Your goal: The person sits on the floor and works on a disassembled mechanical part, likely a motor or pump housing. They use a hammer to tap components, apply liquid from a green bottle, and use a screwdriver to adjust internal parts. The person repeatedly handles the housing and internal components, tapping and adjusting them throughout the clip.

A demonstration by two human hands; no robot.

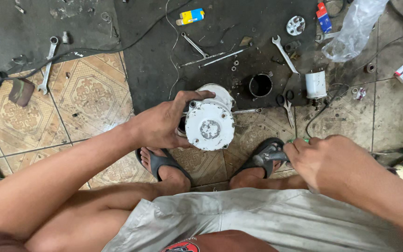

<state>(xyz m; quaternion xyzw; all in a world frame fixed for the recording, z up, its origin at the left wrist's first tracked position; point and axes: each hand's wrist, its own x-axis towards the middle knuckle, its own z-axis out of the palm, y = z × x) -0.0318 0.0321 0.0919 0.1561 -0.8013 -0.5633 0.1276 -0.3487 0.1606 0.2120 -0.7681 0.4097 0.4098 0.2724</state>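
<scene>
My left hand point(164, 123) grips a white round motor housing point(210, 125) from its left side, holding it above the tiled floor with its flat end cap facing me. My right hand point(325, 161) is closed around a tool with a green handle and a grey metal head point(269, 154), which points left toward the housing, a short gap apart from it. My feet in dark sandals point(162, 163) rest on the floor below both hands.
A dark mat point(164, 60) behind holds wrenches point(285, 53), rods, nuts, a black ring point(260, 85) and a white cylinder point(315, 84). Scissors point(287, 106) lie beside the ring. Another wrench point(47, 65) and cables lie left; a plastic bag point(355, 28) lies at top right.
</scene>
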